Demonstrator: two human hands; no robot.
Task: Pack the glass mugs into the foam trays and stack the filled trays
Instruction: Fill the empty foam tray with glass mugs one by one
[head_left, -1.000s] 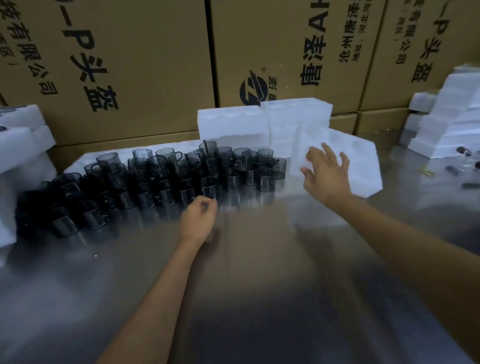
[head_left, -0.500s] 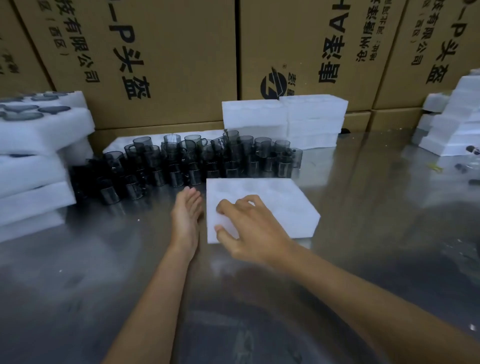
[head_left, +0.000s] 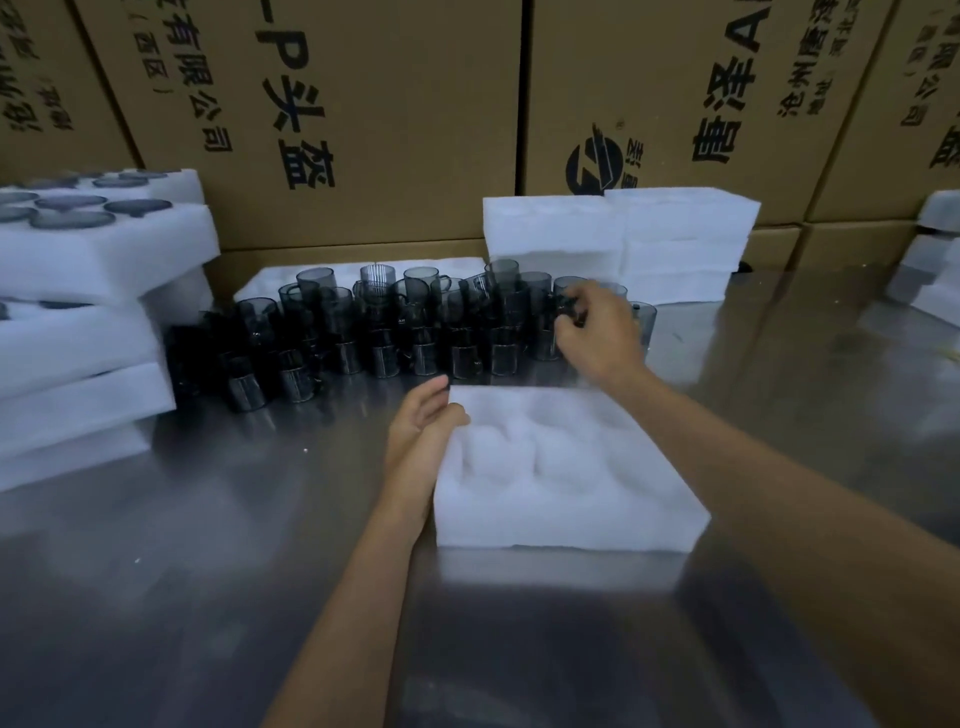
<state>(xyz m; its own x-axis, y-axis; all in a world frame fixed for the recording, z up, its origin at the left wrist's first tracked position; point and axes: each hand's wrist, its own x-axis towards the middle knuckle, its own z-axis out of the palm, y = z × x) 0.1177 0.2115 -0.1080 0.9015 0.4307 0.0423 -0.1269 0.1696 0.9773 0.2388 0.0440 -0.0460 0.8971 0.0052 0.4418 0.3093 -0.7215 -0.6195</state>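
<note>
Left hand (head_left: 423, 434) flat against the left side of the empty foam tray (head_left: 566, 483), fingers straight. Right hand (head_left: 597, 332) far behind the tray, fingers pinching a glass mug (head_left: 569, 299) at the right end of the mug rows (head_left: 363, 332).

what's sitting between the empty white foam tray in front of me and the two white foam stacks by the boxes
In the head view, the cluster of smoky grey glass mugs stands between the empty white foam tray and the white foam stacks, with the right hand reaching in.
</note>
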